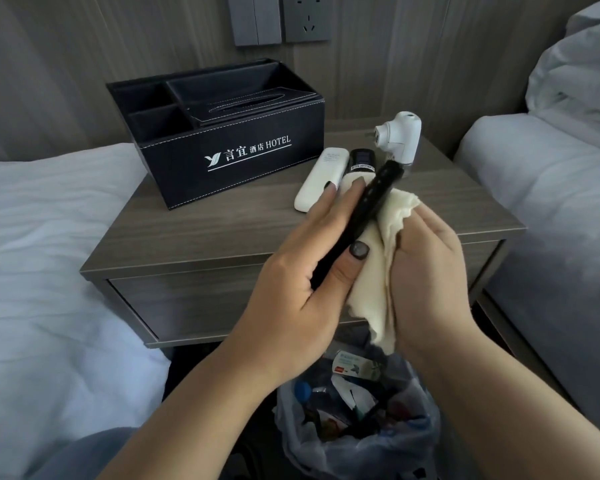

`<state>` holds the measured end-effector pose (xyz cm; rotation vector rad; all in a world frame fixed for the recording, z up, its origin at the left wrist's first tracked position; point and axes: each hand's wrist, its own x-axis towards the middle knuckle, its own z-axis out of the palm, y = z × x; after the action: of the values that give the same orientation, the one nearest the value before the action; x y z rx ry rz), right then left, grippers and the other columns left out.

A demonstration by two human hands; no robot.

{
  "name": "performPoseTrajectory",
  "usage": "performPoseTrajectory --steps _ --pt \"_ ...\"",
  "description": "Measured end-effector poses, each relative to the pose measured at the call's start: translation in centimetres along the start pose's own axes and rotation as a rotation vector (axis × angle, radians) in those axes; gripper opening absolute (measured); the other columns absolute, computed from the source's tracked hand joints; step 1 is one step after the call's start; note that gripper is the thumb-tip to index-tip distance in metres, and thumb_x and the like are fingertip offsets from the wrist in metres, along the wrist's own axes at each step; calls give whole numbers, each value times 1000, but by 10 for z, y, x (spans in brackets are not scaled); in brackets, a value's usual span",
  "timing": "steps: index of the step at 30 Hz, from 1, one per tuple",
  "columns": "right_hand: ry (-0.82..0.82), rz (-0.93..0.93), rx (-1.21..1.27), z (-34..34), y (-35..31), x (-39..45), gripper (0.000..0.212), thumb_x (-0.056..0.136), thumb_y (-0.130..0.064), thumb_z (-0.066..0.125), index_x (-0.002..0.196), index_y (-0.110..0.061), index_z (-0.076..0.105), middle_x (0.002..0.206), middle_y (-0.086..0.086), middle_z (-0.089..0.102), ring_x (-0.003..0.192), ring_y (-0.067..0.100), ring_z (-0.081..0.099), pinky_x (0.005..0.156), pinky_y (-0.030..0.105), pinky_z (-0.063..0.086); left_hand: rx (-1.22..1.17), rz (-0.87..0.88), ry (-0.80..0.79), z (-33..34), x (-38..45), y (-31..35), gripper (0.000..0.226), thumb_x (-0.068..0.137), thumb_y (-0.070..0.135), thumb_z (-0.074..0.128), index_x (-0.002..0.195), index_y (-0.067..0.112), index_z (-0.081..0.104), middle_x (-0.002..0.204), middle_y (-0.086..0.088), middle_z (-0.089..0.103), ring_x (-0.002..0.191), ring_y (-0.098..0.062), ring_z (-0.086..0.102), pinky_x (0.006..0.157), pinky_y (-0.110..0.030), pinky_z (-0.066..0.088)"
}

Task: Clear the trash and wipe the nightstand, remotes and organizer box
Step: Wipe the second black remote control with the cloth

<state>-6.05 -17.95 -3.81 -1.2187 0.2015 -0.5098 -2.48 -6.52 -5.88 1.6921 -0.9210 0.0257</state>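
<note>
My left hand (302, 268) grips a slim black remote (371, 206), held tilted above the front of the grey wooden nightstand (194, 233). My right hand (430, 268) holds a pale yellow cloth (383, 268) pressed against the remote's right side. A white remote (317, 178) and a second remote with a dark top (361, 162) lie on the nightstand behind my hands. The black hotel organizer box (236, 147) stands at the back left, its compartments showing nothing inside.
A white plug-in device (399, 136) sits at the nightstand's back right. Below my hands a bin lined with a clear bag (361, 417) holds trash. White beds (49, 271) flank the nightstand on both sides. Wall sockets (305, 19) are above.
</note>
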Motion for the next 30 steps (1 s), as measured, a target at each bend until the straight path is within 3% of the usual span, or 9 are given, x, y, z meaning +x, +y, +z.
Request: performPoseTrajectory --steps 2,4,7,10,12,15,19,23,30 --pt "-62 0 43 3 7 -2 30 95 -4 45 72 -9 63 61 3 55 58 14 50 53 23 42 -90 -2 24 2 2 0 48 98 28 47 144 40 34 154 21 33 148 -3 17 117 -19 22" --pt "-101 -1 25 6 17 -5 24 96 -13 51 77 -10 65 71 11 57 67 23 52 62 33 43 -188 18 64 -1 3 0 48 98 32 49 143 43 36 156 17 31 150 -9 15 119 -25 21" --pt "-120 -48 -196 13 31 -14 21 90 -28 51 81 -17 67 82 19 62 71 32 58 67 44 48 -325 29 176 -9 5 4 43 97 33 54 138 43 45 148 9 48 135 -13 46 111 -27 38" --pt "-114 -119 -359 21 40 -25 25 90 -27 49 77 -13 64 82 14 59 76 30 58 67 39 49 -497 -65 313 -17 8 3 44 92 34 52 135 31 53 125 15 64 105 -2 60 94 -26 45" --pt "-113 -140 -377 26 44 -32 24 93 -26 50 79 -14 65 81 5 58 75 18 58 66 28 47 -593 -132 357 -20 9 1 45 91 38 49 134 27 55 130 8 64 117 -6 59 102 -39 40" --pt "-82 -224 -405 33 50 -41 18 91 -28 49 87 -26 66 84 -7 56 79 7 58 68 13 43 -702 -205 390 -26 11 0 55 96 39 38 141 9 45 133 0 63 124 -8 57 110 -42 37" --pt "-60 -421 -441 39 55 -50 20 92 -29 49 104 -23 63 96 -4 56 90 6 60 74 8 44 -714 -295 472 -33 15 -6 50 104 37 31 142 6 43 110 1 73 99 -8 70 81 -28 53" --pt "-45 -584 -511 39 60 -49 24 92 -22 50 113 -17 58 96 -1 52 84 1 55 73 8 43 -611 -262 526 -33 17 -4 39 104 29 34 140 14 43 91 -2 69 73 -14 66 54 -23 52" --pt "-205 -818 -634 30 57 -41 28 89 -4 53 115 3 60 102 6 51 94 3 50 84 11 41 -699 -396 331 -37 12 -6 56 97 47 41 132 5 53 125 -4 66 102 -13 67 83 -31 54"
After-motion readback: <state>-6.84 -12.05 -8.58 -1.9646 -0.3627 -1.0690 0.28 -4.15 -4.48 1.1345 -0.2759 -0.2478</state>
